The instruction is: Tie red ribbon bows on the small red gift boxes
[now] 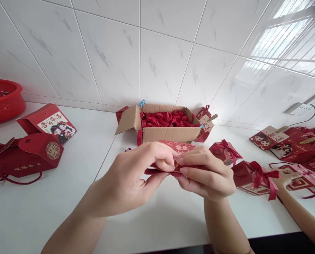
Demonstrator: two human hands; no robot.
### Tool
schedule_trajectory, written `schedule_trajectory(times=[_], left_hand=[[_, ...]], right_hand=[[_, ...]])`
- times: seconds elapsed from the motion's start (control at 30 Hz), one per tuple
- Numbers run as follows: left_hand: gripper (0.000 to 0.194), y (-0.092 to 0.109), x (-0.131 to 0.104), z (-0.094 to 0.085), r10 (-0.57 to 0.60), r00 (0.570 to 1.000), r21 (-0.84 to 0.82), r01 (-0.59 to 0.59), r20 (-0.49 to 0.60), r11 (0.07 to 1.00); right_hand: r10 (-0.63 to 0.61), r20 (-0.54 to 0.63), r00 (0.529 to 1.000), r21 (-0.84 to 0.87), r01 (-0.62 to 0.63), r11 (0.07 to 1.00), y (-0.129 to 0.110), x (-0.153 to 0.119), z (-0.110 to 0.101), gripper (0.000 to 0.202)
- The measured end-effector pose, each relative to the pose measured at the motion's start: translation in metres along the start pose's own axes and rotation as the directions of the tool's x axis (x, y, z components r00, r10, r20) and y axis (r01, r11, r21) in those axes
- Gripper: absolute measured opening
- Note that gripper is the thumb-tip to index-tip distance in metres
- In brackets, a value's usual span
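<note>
Both my hands meet in front of me over the white table, closed on a red paper gift box [182, 146] with pale printed characters. My left hand [136, 176] pinches its near edge with thumb and curled fingers. My right hand [207, 171] grips the same edge from the other side, fingertips nearly touching the left ones. A small gold-coloured bit shows between the fingertips; its kind is unclear. Most of the box is hidden behind my fingers. Just beyond stands an open cardboard box [170, 134] filled with dark red ribbons [170, 119].
Red gift boxes [41, 158] lie at left by a red plastic basket [6, 102]. On the right are ribbon-tied boxes [255, 176] and more red boxes [284, 144]. Another person's hand [286, 178] holds a box there. A tiled wall [115, 53] closes off the back.
</note>
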State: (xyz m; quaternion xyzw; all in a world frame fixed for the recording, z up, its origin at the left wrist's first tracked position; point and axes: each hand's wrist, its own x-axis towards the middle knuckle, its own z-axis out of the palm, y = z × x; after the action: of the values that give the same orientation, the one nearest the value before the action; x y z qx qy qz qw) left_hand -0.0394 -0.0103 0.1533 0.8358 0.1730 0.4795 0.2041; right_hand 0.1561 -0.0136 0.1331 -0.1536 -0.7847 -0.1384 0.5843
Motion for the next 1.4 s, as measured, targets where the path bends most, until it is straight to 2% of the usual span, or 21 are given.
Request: schedule_trajectory(times=[0.43,0.57,0.87,1.2,1.4], left_hand=[[0.033,-0.0036,0.0002,0.0015,0.016,1.0,0.044,-0.016,-0.01,0.999],[0.032,-0.0049,0.0004,0.0019,-0.009,1.0,0.037,0.01,-0.012,0.999],[0.028,-0.0079,0.0024,0.0026,-0.114,0.993,-0.092,0.117,0.042,0.989],[0.028,-0.0076,0.0036,0.0009,-0.034,0.998,-0.041,0.036,0.044,0.999],[0.025,-0.0072,0.0044,0.0003,0.005,1.0,0.008,-0.005,0.025,1.0]], right_hand=[[0.015,0.009,1.0,0.033,-0.015,0.999,0.0021,-0.0029,-0.0001,0.009],[0.014,0.004,1.0,0.05,-0.014,0.999,0.0027,-0.0038,0.0003,0.012],[-0.005,0.0,1.0,0.03,0.005,1.0,0.0061,-0.0071,0.0026,0.015],[0.007,0.001,1.0,-0.038,-0.007,0.999,0.0051,-0.0072,0.0016,0.01],[-0.009,0.004,1.0,0.01,0.009,1.0,0.0055,-0.0076,0.0026,0.013]])
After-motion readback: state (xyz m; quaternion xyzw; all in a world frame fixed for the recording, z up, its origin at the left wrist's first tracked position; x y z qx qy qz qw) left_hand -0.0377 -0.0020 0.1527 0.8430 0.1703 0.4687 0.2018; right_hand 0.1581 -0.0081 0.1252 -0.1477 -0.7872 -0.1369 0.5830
